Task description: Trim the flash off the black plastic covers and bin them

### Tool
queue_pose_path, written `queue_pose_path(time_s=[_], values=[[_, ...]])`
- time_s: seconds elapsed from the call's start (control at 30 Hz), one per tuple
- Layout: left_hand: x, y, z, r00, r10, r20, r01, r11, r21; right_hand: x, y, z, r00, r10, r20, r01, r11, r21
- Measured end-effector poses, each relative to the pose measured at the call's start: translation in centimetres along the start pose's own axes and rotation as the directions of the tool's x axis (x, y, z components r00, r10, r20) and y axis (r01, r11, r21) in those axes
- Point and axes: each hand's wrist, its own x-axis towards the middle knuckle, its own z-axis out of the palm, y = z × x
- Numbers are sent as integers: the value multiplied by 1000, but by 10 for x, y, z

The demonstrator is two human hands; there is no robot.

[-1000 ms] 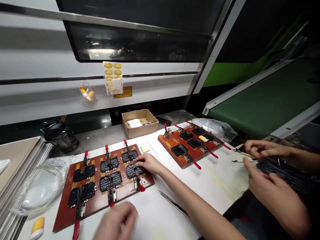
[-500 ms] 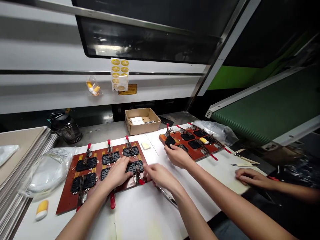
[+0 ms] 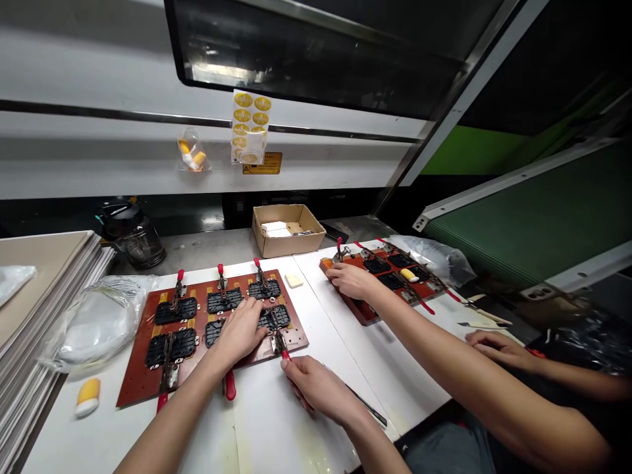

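Under my left grip (image 3: 241,332), smooth semi-gloss reddish-brown board (image 3: 291,334). On it, matt black pads (image 3: 170,311) and worn steel clamps (image 3: 278,341) with glossy red plastic handles (image 3: 230,385). Tabletop (image 3: 64,441) smooth, matt white. At 10 o'clock, glossy clear plastic bag (image 3: 93,326); at 12 o'clock, matt brown cardboard box (image 3: 289,245).

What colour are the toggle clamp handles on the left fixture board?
Red; the toggle clamp handle shows it best in the head view.
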Motion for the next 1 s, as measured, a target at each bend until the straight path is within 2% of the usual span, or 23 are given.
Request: queue_pose_path(time_s=[0.23,0.33,0.43,0.47,0.53,0.6,0.67,0.77,0.8,0.87,0.9,0.93,1.0], values=[[1,6,-2,1000,-19,25,19,1000,-9,2,-4,7,994,-3,-107,-11,991,-130],[-6,5,-16,999,2,43,0,999,-43,7,-1,8,989,27,-145,-63,966,-249],[-27,-10,-42,998,14,-62,-22,992,-128,10,0,11,987,76,-144,-119,938,-325],[-37,-18,-50,993,-25,-117,8,990,-141,11,0,11,987,87,-136,-128,932,-339],[-55,-33,-60,972,-160,-175,142,984,-111,11,-2,10,985,89,-148,-139,919,-369],[-70,-45,-59,964,-233,-126,229,972,-49,11,-6,7,981,72,-182,-140,906,-399],[-77,-52,-51,976,-209,-64,209,978,-17,8,-12,7,972,59,-227,-154,892,-424],[-78,-58,-35,979,-179,-98,178,984,-22,-2,-27,17,939,46,-340,-216,850,-480],[-77,-60,-32,976,-182,-116,181,983,-21,-5,-32,25,936,24,-352,-201,855,-478],[-74,-64,-29,978,-171,-121,171,985,-6,-9,-41,48,956,-46,-288,-80,909,-409],[-72,-67,-29,981,-159,-114,161,987,7,-7,-44,61,975,-84,-208,12,946,-325],[-71,-69,-29,983,-149,-103,152,988,24,-3,-46,75,988,-108,-110,84,975,-207],[-70,-71,-29,985,-145,-90,150,987,53,12,-46,100,990,-106,88,99,992,84]])
